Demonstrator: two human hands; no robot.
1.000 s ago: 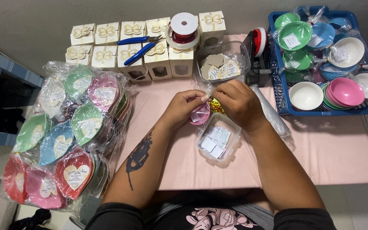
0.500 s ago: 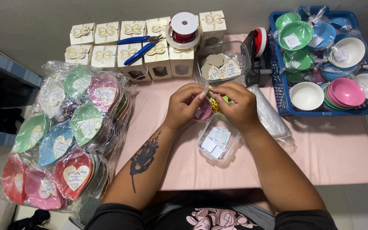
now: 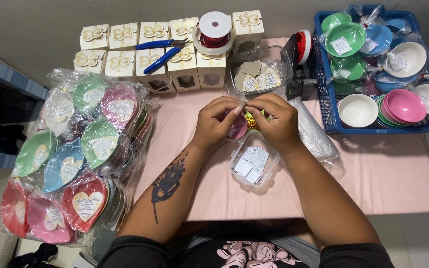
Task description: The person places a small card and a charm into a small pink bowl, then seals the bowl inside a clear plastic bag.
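The left hand (image 3: 215, 124) and right hand (image 3: 274, 120) meet at the table's middle, fingers pinched shut on a gold twist tie (image 3: 251, 121) lying crosswise between them, over a small pink dish (image 3: 238, 130) nearer the left hand.

Materials and finishes, table surface and items in hand

Tablecloth (image 3: 373, 178): matt pink cloth, smooth. Gold ribbon (image 3: 252, 122) between the left hand (image 3: 217, 124) and right hand (image 3: 276, 121): shiny, metallic-looking foil. Small pink bowl (image 3: 238, 130): glossy plastic. Clear lidded tub (image 3: 254, 164): transparent plastic, holds matt paper tags. Wrapped bowls (image 3: 75, 154): glossy crinkled cellophane. Gift boxes (image 3: 125, 54): matt cream card. Pliers (image 3: 162, 52): blue plastic grips, metal jaws. Blue crate (image 3: 326, 94): moulded plastic
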